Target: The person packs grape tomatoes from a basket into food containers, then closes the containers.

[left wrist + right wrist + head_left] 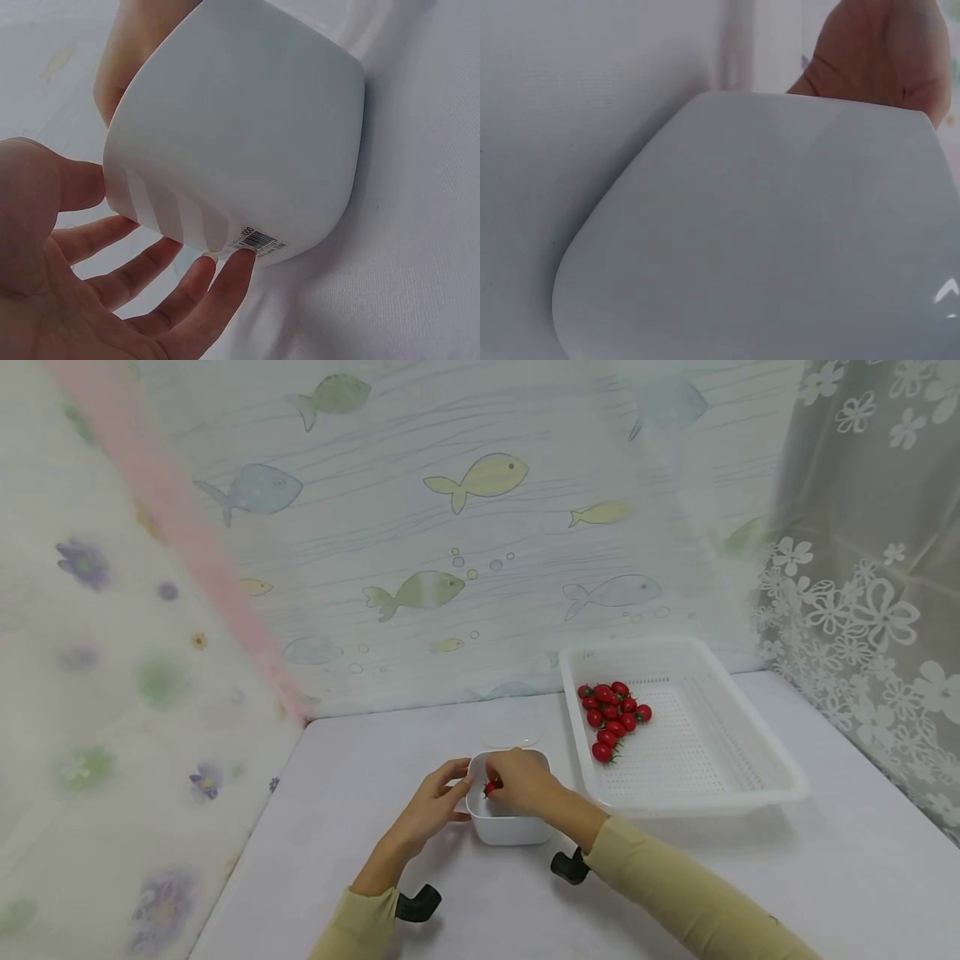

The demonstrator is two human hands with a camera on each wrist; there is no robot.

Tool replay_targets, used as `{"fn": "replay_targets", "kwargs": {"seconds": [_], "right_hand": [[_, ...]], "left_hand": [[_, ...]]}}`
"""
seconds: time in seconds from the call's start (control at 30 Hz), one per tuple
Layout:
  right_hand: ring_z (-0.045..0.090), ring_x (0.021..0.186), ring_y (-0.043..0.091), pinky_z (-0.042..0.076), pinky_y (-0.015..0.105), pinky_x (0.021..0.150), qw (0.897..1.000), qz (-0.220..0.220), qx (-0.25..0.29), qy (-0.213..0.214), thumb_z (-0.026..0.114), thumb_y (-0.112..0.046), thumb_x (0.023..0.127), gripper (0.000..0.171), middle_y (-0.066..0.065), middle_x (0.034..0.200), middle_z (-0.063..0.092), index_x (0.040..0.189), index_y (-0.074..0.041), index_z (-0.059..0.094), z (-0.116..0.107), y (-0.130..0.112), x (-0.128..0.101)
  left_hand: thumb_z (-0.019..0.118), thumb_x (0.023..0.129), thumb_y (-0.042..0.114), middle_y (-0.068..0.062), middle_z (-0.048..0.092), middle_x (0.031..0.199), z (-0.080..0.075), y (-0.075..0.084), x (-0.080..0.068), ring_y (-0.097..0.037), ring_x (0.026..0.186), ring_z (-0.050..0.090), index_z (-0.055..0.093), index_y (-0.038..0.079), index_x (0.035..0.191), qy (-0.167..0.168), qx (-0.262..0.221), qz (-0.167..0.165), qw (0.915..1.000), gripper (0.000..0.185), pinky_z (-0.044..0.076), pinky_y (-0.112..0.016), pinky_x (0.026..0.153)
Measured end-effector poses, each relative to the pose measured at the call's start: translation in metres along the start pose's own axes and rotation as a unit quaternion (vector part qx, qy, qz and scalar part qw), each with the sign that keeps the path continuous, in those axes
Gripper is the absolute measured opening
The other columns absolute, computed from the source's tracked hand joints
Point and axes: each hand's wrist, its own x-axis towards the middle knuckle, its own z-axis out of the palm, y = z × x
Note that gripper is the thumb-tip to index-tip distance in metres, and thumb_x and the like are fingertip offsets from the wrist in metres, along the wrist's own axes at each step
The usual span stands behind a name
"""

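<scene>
The white tub (510,818) is steadied by the left hand (433,802) with straight fingers (187,296) against its side, while a tomato (491,787) is pinched over it by the right hand (525,781).

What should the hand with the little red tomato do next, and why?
Probably let go. The right hand pinches a cherry tomato just inside the small white container, low over its opening, while the left hand steadies the container's side. Opening the fingers there would likely drop it in. More tomatoes wait in the white basket.
</scene>
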Motion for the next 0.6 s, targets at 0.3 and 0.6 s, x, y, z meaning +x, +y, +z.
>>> {"fn": "replay_targets", "kwargs": {"seconds": [0.3, 0.6], "right_hand": [[0.053, 0.066, 0.014, 0.048, 0.029, 0.061, 1.000, 0.021, -0.012, -0.018, 0.081, -0.005, 0.086, 0.016, -0.002, 0.070, 0.060, 0.078, -0.007, 0.067, 0.0000, -0.0015, 0.0024], [0.048, 0.064, 0.014, 0.039, 0.026, 0.058, 0.999, 0.018, -0.012, -0.031, 0.080, 0.000, 0.085, 0.023, -0.003, 0.064, 0.055, 0.070, -0.008, 0.064, 0.0020, -0.0022, 0.0025]], "left_hand": [[0.054, 0.108, 0.021, -0.018, 0.049, 0.147, 0.0011, 0.0011, 0.0001, -0.045, 0.129, 0.054, 0.051, 0.010, 0.147, 0.003, 0.002, 0.006, 1.0000, 0.041, 0.062, -0.042, 0.083], [0.053, 0.109, 0.021, -0.020, 0.047, 0.148, 0.0016, -0.0017, -0.0015, -0.045, 0.131, 0.051, 0.049, 0.007, 0.148, 0.001, 0.004, 0.009, 0.9999, 0.042, 0.062, -0.043, 0.083]]}}
